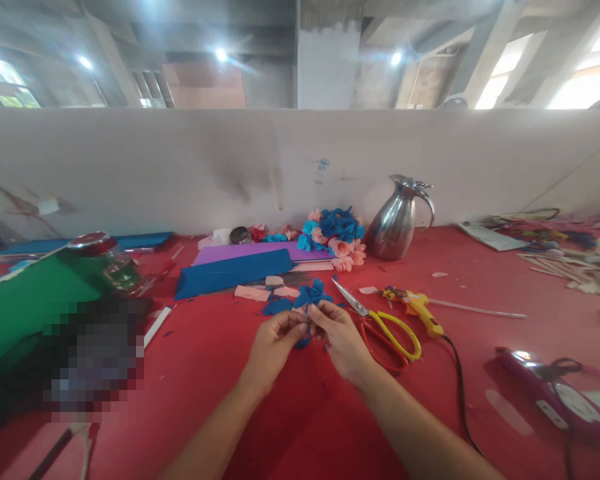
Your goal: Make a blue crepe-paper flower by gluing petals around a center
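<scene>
Both hands meet at the middle of the red table, pinching a blue paper flower (pixel 314 293) by its lower end. My left hand (pixel 280 333) is closed, thumb and forefinger pressed together at the flower's base. Beside it my right hand (pixel 337 331) is closed too, its fingertips on the same base. The blue petals spread above the fingertips. Scraps of blue paper (pixel 278 306) and pink paper (pixel 251 293) lie just beyond my left hand. Right of my right hand rest scissors (pixel 380 323) with yellow and red handles, blades pointing away to the left.
A yellow glue gun (pixel 420 310) with a black cord lies right of the scissors. Finished paper flowers (pixel 340 230) and a steel jug (pixel 394 227) stand by the back wall. Blue paper (pixel 235 272) lies behind my hands, a glass jar (pixel 115 263) at left, a purple device (pixel 555 387) at right.
</scene>
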The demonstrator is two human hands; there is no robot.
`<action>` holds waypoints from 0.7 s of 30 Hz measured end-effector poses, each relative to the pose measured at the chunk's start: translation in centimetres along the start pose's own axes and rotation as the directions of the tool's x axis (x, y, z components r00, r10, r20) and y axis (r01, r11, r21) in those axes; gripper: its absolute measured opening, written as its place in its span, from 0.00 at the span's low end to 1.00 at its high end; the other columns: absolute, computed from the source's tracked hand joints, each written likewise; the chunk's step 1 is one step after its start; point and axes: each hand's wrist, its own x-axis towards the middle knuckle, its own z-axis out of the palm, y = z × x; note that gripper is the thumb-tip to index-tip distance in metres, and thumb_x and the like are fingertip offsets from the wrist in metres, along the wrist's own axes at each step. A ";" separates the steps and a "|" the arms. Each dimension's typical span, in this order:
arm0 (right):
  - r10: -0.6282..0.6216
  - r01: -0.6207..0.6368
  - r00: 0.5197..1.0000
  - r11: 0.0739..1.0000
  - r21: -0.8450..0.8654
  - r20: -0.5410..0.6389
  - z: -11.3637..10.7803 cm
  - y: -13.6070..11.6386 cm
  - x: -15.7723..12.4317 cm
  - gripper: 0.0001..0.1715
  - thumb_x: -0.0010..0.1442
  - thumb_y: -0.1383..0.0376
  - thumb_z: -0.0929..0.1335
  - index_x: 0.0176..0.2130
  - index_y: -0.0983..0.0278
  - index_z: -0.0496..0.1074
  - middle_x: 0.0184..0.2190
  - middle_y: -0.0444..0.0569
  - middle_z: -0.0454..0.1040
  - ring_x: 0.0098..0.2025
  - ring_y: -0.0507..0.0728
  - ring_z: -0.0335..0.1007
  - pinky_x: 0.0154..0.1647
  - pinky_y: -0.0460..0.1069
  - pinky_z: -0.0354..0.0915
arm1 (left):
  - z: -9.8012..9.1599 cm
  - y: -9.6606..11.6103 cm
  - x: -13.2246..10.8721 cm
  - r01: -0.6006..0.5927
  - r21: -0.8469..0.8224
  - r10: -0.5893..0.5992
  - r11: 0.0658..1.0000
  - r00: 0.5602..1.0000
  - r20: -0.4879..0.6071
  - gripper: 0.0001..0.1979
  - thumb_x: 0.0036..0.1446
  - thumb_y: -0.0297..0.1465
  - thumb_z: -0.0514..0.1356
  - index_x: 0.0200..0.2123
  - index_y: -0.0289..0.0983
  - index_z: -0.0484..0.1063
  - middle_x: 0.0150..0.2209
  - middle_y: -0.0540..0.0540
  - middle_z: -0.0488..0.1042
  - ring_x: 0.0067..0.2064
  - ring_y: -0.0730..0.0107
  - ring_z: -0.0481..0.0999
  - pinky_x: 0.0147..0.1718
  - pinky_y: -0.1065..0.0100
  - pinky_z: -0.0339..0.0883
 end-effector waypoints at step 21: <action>-0.319 0.332 0.938 0.725 -0.603 0.133 -0.7 1.4 0.3 0.06 0.53 0.66 0.66 0.25 0.63 0.71 0.26 0.45 0.70 0.30 0.54 0.65 0.32 0.48 0.61 | -0.9 -0.3 0.5 -0.032 0.005 0.032 0.999 0.995 -0.090 0.09 0.48 0.35 0.66 0.32 0.38 0.81 0.36 0.45 0.77 0.42 0.61 0.73 0.45 0.62 0.65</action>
